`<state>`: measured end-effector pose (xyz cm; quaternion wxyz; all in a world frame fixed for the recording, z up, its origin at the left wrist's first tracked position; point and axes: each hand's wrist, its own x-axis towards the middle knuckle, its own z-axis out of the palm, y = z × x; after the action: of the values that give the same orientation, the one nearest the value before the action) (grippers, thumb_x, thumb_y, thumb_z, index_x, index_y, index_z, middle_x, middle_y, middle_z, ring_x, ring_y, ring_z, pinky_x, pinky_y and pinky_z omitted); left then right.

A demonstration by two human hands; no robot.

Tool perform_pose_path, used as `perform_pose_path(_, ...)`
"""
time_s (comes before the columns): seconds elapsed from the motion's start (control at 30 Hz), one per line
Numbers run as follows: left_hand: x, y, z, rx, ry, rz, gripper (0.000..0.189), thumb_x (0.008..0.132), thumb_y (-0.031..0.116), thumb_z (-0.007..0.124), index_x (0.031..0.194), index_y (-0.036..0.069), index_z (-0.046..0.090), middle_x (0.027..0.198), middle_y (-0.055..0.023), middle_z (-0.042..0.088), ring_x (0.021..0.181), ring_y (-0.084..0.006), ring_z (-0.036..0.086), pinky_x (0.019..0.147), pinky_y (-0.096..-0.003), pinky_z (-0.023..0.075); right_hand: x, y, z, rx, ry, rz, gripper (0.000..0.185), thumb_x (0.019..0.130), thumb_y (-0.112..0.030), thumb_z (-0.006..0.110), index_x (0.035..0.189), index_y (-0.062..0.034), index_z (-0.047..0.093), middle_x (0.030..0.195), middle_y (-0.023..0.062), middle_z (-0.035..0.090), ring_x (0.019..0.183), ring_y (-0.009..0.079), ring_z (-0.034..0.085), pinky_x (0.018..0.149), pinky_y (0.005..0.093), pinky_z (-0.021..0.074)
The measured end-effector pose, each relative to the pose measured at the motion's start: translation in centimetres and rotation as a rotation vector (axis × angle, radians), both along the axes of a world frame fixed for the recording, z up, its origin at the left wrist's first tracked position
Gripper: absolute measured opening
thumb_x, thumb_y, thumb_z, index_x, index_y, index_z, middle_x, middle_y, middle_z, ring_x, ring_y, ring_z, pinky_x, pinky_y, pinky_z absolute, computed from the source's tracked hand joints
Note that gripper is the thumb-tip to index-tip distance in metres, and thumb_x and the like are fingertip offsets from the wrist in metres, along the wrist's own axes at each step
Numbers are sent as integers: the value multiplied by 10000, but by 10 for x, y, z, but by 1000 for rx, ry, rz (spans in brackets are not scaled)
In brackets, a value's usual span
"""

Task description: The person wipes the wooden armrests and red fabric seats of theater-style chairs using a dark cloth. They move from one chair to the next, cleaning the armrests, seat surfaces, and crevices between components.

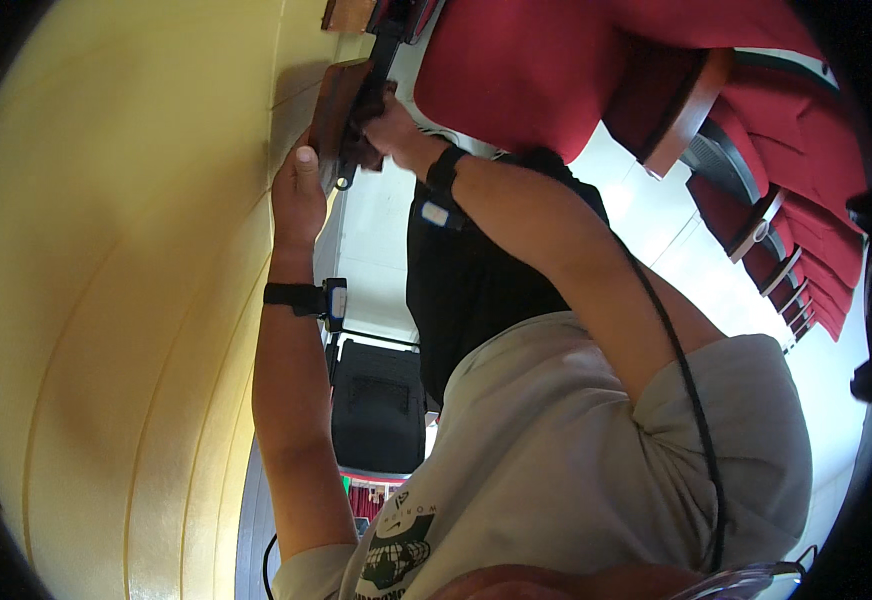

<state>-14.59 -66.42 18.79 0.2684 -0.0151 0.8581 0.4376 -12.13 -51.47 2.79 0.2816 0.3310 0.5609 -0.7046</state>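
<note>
My left hand (299,191) is at the lower end of a brown wooden panel (337,101), its thumb along the near edge and its other fingers hidden behind. The panel stands on edge beside a black seat support (385,56), close to the yellow wall. My right hand (395,129) is bent around a dark brown piece (367,154) next to the panel. Blur and shadow hide whether that piece is cloth or part of the seat. Both wrists wear black straps with small devices.
A red upholstered seat (515,75) is just right of my hands. More red seats with wooden armrests (687,112) run off to the right. The yellow wall (143,247) rises close on the left. Behind me is a black padded case or panel (378,409). A black cable (680,352) runs along my right arm.
</note>
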Motion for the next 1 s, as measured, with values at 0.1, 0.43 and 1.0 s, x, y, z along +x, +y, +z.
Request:
perform_pose_path(0.1,8,-5,-3,70,108,4,662,1101,538,577,1481,-2,606,1353,-159,719,1253,-263,670,1085,-390,498,-19,30,0,-126,49,-151,578,968,28,626,1504,-58,428,1271,204,672,1098,322,712,754,431,645)
perform_pose_path(0.43,71,-37,-18,-203,130,145,364,972,159,791,1295,32,679,1112,-181,794,1005,-306,777,897,-397,586,9,-2,12,231,87,431,805,868,-138,799,1550,-24,388,1377,266,653,1278,423,649,1076,455,535)
perform_pose_path(1.0,-61,86,92,-320,484,29,422,874,218,870,1231,57,711,966,-178,794,851,-318,785,795,-411,603,-86,201,103,392,223,-27,822,854,-244,789,1548,-38,400,1290,335,686,1237,500,659,1063,508,549)
